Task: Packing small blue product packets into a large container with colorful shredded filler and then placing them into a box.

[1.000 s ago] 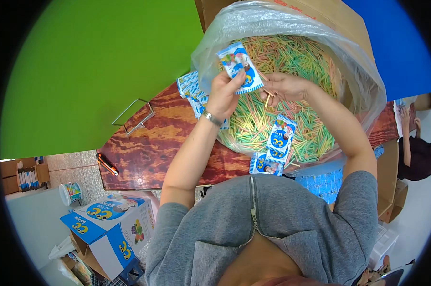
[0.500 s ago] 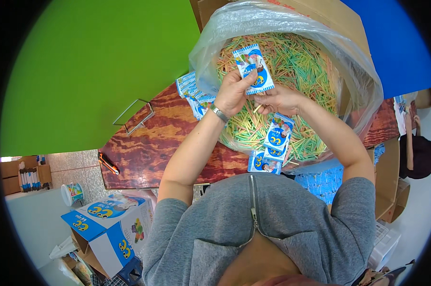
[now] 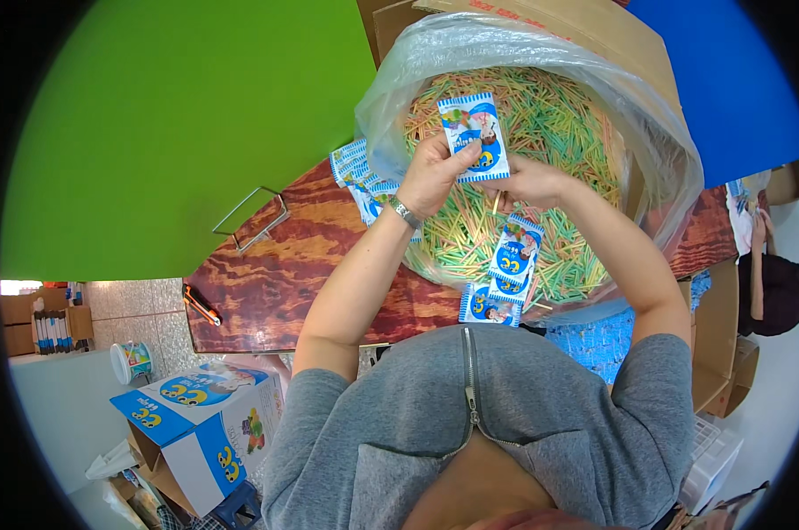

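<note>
Left hand grip: closed on the left edge of a small blue-and-white packet. Right hand grip: pinching the packet's lower edge. Packet position: upright above a clear bag of green and yellow sticks. More packets lie on the sticks, near the wooden tabletop.

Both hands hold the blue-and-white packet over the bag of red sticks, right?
Not quite: the sticks in the clear bag are green and yellow, not red. The head view shows the left hand and right hand holding the blue-and-white packet above them.
</note>
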